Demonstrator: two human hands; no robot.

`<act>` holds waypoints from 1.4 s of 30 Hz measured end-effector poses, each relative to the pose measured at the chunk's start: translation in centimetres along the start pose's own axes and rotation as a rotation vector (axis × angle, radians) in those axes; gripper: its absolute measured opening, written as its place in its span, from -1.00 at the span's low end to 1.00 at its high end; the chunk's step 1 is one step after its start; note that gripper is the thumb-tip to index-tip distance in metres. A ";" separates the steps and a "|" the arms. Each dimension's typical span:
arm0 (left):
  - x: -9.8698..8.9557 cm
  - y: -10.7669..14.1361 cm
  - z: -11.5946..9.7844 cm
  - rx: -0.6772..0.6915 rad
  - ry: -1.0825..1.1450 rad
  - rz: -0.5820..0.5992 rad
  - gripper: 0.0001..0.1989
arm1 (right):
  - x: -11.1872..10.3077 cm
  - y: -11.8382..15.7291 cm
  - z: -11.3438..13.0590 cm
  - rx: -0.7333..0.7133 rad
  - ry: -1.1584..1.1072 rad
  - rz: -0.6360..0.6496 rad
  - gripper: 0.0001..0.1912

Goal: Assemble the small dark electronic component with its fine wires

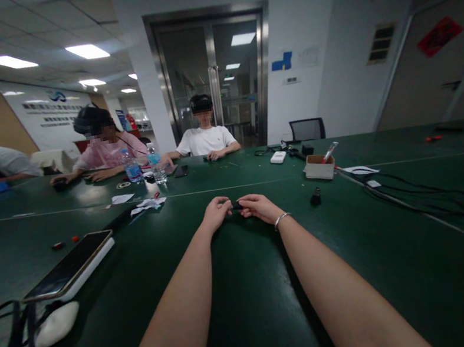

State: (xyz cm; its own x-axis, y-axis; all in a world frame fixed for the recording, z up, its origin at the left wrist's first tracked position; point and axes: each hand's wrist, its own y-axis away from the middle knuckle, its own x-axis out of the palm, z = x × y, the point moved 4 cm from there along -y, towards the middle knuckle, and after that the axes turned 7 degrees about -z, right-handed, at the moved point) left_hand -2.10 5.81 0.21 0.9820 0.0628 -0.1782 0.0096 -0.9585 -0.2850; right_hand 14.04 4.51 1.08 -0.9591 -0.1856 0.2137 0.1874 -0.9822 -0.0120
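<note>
Both arms reach forward over the green table (254, 301). Between my hands is a small black object (235, 206), too small in the view to name. My left hand (216, 213) pinches its left end with thumb and fingertips. At its right end, the fingers of my right hand (260, 208) are closed on it; a silver bracelet (282, 221) circles that wrist. To the right of my right hand, apart from it, a small black piece with a narrower top (316, 197) stands on the table.
A phone (72, 264) rests on a white box, with cables (17, 343) nearby at left. A small open box (319, 167) and black cables (418, 188) lie to the right. Water bottles (156, 164) and papers (148, 205) are farther off. Several people sit across the table.
</note>
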 end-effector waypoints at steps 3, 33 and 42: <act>0.2 -0.1 0.0 0.001 -0.029 0.011 -0.70 | -0.1 0.0 0.0 0.006 0.010 -0.004 -0.87; 0.1 0.7 -1.4 0.001 0.004 -0.020 -0.74 | -0.2 -0.3 -0.1 0.009 -0.024 -0.018 -0.89; 0.4 0.4 -0.8 0.015 -0.044 0.012 -0.77 | -0.3 -0.3 -0.2 0.004 -0.013 -0.028 -0.88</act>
State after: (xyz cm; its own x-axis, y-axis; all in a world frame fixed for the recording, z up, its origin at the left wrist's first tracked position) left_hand -1.56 5.22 0.76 0.9729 0.0640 -0.2224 -0.0050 -0.9550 -0.2966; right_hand 14.24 4.89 0.83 -0.9611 -0.1573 0.2270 0.1611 -0.9869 -0.0020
